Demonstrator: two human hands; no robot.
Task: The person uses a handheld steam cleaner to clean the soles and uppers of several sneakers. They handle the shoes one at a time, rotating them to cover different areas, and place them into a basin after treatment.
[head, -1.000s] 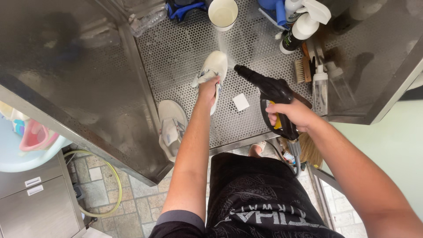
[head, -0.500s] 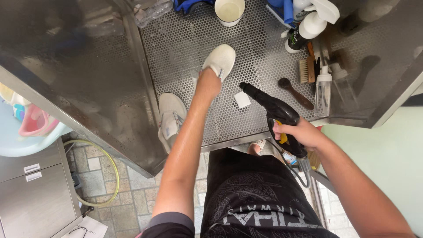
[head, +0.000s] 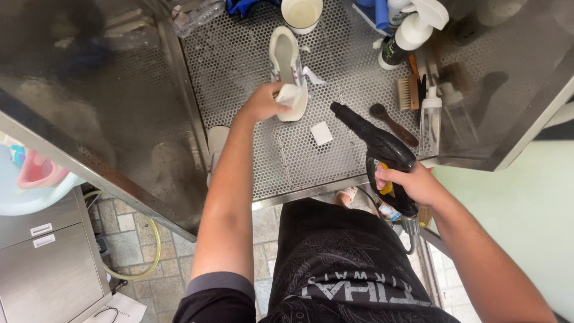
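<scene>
Two hands busy. Left hand point(head: 263, 101) closed on heel end of white low-top shoe point(head: 287, 69), which lies toe-away on perforated steel work surface point(head: 239, 54); arm stretched fwd, nearly straight. Right hand point(head: 412, 182) wrapped tight round grip of black spray gun point(head: 373, 140), nozzle aimed twd shoe, elbow bent, held near table edge. Small white square pad point(head: 321, 133) lies betw. gun & shoe. White cup point(head: 302, 13) beyond toe; white spray bottle point(head: 412, 33), wooden brush point(head: 408, 93) at right.
</scene>
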